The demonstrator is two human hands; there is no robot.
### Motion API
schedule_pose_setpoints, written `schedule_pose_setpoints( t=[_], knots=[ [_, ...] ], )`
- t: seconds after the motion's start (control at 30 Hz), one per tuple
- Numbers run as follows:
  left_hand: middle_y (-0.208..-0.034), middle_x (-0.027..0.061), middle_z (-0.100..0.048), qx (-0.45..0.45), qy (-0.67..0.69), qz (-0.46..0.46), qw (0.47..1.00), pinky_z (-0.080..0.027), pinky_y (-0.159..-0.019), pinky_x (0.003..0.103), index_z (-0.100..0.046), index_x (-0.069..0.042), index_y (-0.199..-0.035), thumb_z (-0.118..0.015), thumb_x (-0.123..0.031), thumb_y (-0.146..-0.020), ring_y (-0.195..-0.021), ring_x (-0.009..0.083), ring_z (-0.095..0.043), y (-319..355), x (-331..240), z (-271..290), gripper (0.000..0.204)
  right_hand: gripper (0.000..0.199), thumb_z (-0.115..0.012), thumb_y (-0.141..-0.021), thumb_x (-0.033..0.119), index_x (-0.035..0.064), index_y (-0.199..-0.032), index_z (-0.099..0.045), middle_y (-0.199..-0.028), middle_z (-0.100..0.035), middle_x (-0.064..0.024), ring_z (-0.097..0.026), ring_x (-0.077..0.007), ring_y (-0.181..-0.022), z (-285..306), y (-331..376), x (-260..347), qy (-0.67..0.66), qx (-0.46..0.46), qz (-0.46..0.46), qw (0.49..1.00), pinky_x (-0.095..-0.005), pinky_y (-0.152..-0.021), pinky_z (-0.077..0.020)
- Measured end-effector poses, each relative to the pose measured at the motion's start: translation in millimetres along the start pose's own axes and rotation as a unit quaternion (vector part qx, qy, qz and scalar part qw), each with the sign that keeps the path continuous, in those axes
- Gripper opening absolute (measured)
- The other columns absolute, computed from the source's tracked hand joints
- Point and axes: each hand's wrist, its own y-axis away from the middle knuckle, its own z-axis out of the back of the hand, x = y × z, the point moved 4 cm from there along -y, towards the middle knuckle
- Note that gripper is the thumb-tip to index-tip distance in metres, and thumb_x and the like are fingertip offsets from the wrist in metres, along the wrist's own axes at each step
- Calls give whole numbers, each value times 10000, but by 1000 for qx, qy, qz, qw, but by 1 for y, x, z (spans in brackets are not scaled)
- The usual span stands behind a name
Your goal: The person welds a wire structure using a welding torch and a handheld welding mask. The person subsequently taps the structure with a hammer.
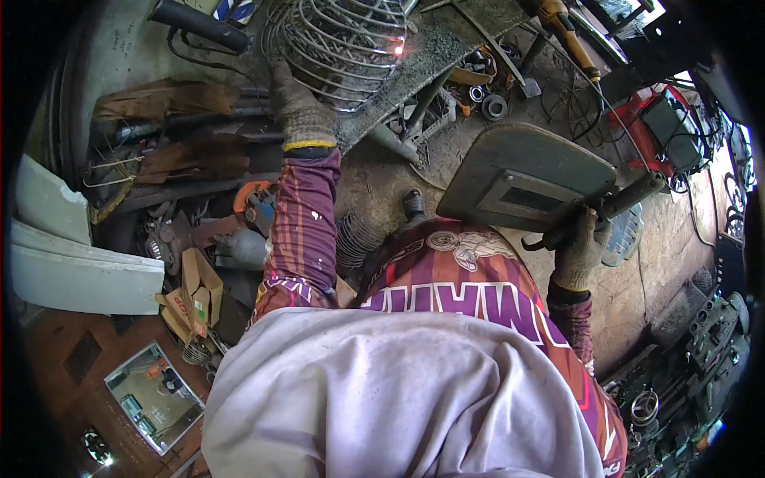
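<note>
A round cage of bent metal wire (pixel 343 48) lies on a metal worktable at the top, with a small red-hot spot glowing on its right side. My left hand (pixel 293 99), in a grey knit glove, grips the cage's near left edge; its fingertips are partly hidden. Over on the right, my gloved right hand (pixel 580 253) is closed at the handle of a dark hand-held welding shield (pixel 530 171) with a small rectangular window. A dark electrode holder (pixel 633 197) with a thin rod sticks out beside the same hand and seems held with it.
The worktable edge (pixel 374 123) slants ahead of me. An angle grinder (pixel 566 36) rests beyond it. A red machine with cables (pixel 657 119) stands at right. Metal scraps, a cardboard box (pixel 194 295) and pale curved panels (pixel 88 275) crowd the left. Dark metal parts (pixel 709 342) pile up lower right.
</note>
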Motion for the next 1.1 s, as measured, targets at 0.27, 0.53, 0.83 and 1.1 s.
schedule_pose_setpoints(
  t=[0.27,0.53,0.83,1.1],
  knots=[
    [-1445,127,-443,-95,-45,5,994,-386,-1039,519,-409,-97,-1421,-535,-483,-924,-1270,315,-478,28,-1,8,641,215,-578,-964,214,59,-1108,-541,-863,-588,-8,-555,-87,-680,-8,-8,-4,22,55,-28,998,-227,-553,-454],
    [-1300,174,-528,103,-328,-96,934,-429,-990,337,-446,49,-1312,-607,-348,-935,-1237,249,-480,161,8,21,571,296,-592,-956,214,38,-1161,-472,-795,-590,-73,-563,-146,-517,-26,-11,3,-31,156,-32,987,-254,-431,-452],
    [-949,47,-679,348,-395,54,848,-483,-842,307,-589,-55,-1209,-668,-374,-905,-937,166,-621,245,46,23,448,378,-594,-956,233,25,-1238,-452,-953,-596,-58,-587,-117,-778,-42,-8,6,88,189,-26,978,-281,-679,-513],
    [-1195,131,-603,277,-625,-256,683,-493,-884,384,-583,-69,-1186,-610,-238,-940,-1072,256,-594,218,-46,98,300,620,-690,-881,331,-22,-1296,-392,-906,-596,-70,-576,-117,-756,-32,8,25,57,235,24,970,-265,-667,-505]
  ],
)
